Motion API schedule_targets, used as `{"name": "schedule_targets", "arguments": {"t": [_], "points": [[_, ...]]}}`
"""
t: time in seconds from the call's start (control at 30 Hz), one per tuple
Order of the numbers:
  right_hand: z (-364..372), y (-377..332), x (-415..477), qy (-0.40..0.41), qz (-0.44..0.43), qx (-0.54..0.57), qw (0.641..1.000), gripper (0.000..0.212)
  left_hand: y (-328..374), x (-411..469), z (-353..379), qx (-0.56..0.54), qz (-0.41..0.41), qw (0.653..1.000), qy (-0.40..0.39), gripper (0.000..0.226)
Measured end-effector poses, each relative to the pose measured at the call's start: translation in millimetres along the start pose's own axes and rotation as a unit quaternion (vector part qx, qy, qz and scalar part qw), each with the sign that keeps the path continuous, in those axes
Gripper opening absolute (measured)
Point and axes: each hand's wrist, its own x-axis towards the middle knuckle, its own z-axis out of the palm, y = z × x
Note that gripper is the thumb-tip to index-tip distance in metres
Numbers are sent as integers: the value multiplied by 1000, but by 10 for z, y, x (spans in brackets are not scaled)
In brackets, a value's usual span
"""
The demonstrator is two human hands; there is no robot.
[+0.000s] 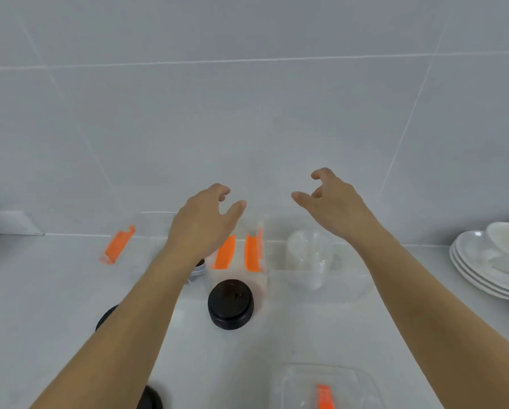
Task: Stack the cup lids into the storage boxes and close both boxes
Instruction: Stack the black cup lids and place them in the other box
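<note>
Both of my hands hover above the white counter with nothing in them. My left hand [206, 222] is over a clear storage box with orange clips [226, 252] and partly hides it. My right hand [332, 199] hangs with its fingers curled apart above a second clear box [350, 287], which holds a stack of clear cup lids [309, 258]. A stack of black lids [231, 304] stands in front of the boxes. Another black lid [107, 317] peeks out from under my left forearm. A third black lid [151, 398] lies at the bottom edge.
A clear box lid with an orange clip [324, 391] lies at the front right. White plates and a bowl [489, 261] are stacked at the far right. A loose orange clip [119, 245] lies at the back left. A tiled wall stands behind the counter.
</note>
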Motion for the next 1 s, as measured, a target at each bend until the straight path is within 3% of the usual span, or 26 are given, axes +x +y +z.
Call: {"name": "schedule_targets", "arguments": {"t": [0.17, 0.4, 0.53, 0.77, 1.0], "points": [[335, -451, -308, 36, -111, -18, 993, 57, -309, -424, -372, 7, 31, 991, 130, 49], [1061, -699, -722, 79, -218, -44, 972, 55, -894, -972, -523, -8, -9, 979, 205, 53], [1446, -732, -994, 70, -275, -30, 958, 69, -1151, -1338, -476, -1, 3, 972, 236, 56], [1996, -595, -1399, -67, -287, 15, 955, 85, -1630, -1867, -310, 4, -97, 982, 162, 73], [2384, -260, -1656, -190, -266, -15, 945, 93, -1952, -2267, -135, 1, -119, 989, 85, 79]]}}
